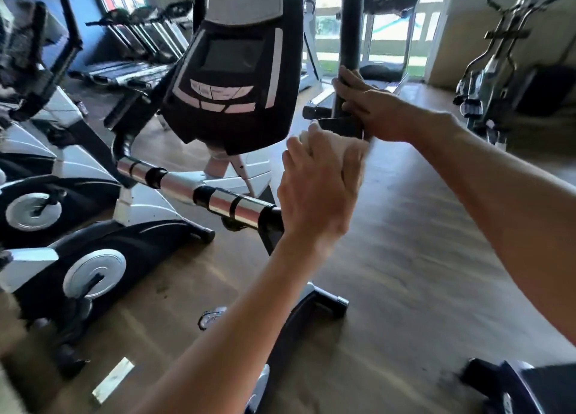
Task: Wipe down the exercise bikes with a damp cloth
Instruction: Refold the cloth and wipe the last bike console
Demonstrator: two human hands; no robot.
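An exercise bike stands right in front of me, its black console [232,70] with a dark screen tilted toward me. A chrome and black handlebar [199,192] runs below the console. My left hand [314,192] is closed around a whitish cloth [349,151], held just right of the console's lower edge. My right hand [371,108] grips the bike's upright black handle post [350,33] at its lower end, above the cloth. The cloth is mostly hidden by my fingers.
More exercise bikes [90,270] stand in a row to my left. Treadmills [140,39] line the far wall by the windows. An elliptical machine [505,55] stands at the far right. Another machine's base [511,385] sits at lower right on the wooden floor [420,257].
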